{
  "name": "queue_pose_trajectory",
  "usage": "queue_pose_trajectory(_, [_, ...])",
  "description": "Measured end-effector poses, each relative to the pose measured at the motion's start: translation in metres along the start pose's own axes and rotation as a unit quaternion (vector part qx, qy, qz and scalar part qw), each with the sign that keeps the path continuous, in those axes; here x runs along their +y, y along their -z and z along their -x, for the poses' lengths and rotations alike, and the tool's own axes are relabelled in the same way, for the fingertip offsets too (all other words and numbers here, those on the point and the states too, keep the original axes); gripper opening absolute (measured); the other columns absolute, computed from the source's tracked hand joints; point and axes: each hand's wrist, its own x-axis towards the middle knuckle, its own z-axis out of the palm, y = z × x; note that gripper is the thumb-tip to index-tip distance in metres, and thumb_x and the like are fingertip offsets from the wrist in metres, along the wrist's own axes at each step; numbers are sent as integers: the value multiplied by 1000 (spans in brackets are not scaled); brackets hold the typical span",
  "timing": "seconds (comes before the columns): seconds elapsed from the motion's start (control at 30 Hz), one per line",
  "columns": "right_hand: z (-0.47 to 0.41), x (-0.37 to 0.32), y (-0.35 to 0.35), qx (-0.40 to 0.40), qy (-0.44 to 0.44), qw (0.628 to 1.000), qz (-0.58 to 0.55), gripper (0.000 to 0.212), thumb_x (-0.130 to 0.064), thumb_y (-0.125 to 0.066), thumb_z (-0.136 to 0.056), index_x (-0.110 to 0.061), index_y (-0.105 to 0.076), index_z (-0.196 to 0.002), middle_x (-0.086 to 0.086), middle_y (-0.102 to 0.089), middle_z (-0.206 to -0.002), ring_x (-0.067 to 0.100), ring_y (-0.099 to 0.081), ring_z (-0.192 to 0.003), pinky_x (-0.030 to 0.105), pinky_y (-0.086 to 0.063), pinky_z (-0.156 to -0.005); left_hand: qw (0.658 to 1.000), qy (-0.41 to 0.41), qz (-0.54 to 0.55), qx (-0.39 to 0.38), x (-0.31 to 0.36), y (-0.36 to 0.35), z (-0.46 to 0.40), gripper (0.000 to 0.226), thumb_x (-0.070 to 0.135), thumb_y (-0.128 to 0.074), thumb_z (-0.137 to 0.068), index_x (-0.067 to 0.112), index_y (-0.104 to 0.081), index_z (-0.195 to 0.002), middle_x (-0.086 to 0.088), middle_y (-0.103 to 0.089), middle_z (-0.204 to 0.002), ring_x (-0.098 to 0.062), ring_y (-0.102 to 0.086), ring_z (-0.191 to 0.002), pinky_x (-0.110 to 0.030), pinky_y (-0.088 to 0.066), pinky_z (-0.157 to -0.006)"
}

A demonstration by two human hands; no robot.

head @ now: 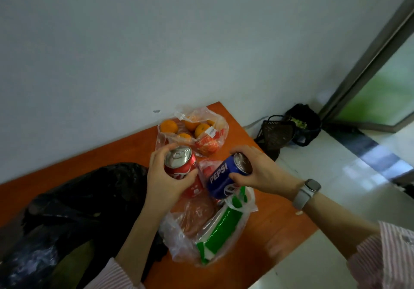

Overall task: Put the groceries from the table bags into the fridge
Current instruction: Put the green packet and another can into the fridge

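My left grip (167, 176) clamps the red can (180, 162), my right grip (257, 172) the tilted Pepsi can (226, 176) (held near its rim at 3 o'clock), which I judge could slip onto the surface (280, 228).

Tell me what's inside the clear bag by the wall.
The clear bag shows several oranges and a red packet. Crumpled plastic hides anything beneath them.

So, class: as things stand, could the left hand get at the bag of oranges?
Probably not yet: the left hand grips a red can. The bag of oranges lies just beyond it, unobstructed.
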Motion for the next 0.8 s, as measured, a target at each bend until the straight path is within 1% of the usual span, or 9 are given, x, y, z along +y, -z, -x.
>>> queue_pose_trajectory(0.07, [28, 7, 15, 55, -32, 997, -51, 45, -32, -66, -80, -21, -46, -119, 0, -55, -107, 17, -56, -97, 31, -53, -82, 997, 8, 71, -22, 20, -14, 8, 65, 5, -76, -69, 45, -44, -110, 23, -46, -112, 4, -53, -102, -15, -48, -79])
queue_pose_trajectory(0.17, [83, 22, 36, 150, -92, 975, -136, 33, -25, -62, -84, -23, -47, -113, -10, -55, -97, 6, -59, -85, 13, -52, -68, 986, 63, 141, -69, 48, -48, 26, 63, 6, -72, -72, 34, -45, -121, 7, -52, -120, -14, -54, -108, -36, -49, -89])
queue_pose_trajectory(0.27, [156, 45, 52, 247, -149, 939, -186, 27, -23, -58, -87, -24, -46, -111, -4, -53, -101, 8, -57, -85, 14, -51, -65, 969, 81, 185, -139, 76, -98, 62, 53, 9, -70, -74, 33, -47, -115, 0, -57, -118, -20, -58, -104, -44, -49, -90])
queue_pose_trajectory(0.33, [214, 61, 63, 286, -174, 920, -202, 28, -21, -58, -87, -24, -44, -111, -5, -53, -102, 8, -58, -85, 15, -52, -62, 965, 64, 168, -190, 94, -136, 95, 51, 9, -70, -74, 28, -48, -117, -3, -58, -117, -20, -59, -101, -42, -51, -86])
queue_pose_trajectory(0.4, [273, 74, 71, 311, -184, 912, -196, 31, -19, -59, -86, -25, -43, -112, -3, -55, -102, 10, -60, -88, 16, -54, -64, 954, 38, 146, -259, 110, -174, 131, 54, 9, -70, -75, 29, -46, -118, 0, -57, -115, -17, -58, -98, -33, -52, -78])
queue_pose_trajectory(0.5, [354, 86, 81, 324, -209, 906, -175, 34, -19, -61, -85, -24, -42, -113, 4, -55, -108, 18, -61, -96, 29, -57, -75, 933, 38, 143, -328, 130, -224, 182, 54, 10, -69, -77, 37, -40, -113, 6, -52, -110, -11, -54, -93, -25, -47, -71])
queue_pose_trajectory(0.6, [471, 98, 87, 358, -266, 884, -141, 31, -24, -57, -87, -33, -39, -111, 0, -52, -109, 16, -59, -96, 27, -57, -75, 897, 10, 127, -423, 162, -291, 264, 53, 11, -70, -77, 36, -42, -114, 5, -53, -109, -9, -56, -91, -26, -48, -73])
queue_pose_trajectory(0.7, [568, 105, 90, 393, -324, 853, -110, 24, -30, -53, -89, -38, -40, -108, -6, -48, -110, 14, -57, -94, 26, -58, -68, 853, -29, 133, -503, 196, -348, 333, 52, 9, -71, -75, 31, -46, -116, -1, -58, -112, -18, -60, -96, -32, -53, -77])
queue_pose_trajectory(0.8, [649, 105, 95, 457, -367, 806, -87, 24, -28, -55, -88, -38, -43, -106, -8, -46, -107, 12, -55, -91, 18, -55, -59, 805, -75, 128, -575, 231, -399, 392, 52, 10, -71, -76, 32, -44, -115, 8, -56, -103, -13, -60, -91, -21, -52, -71])
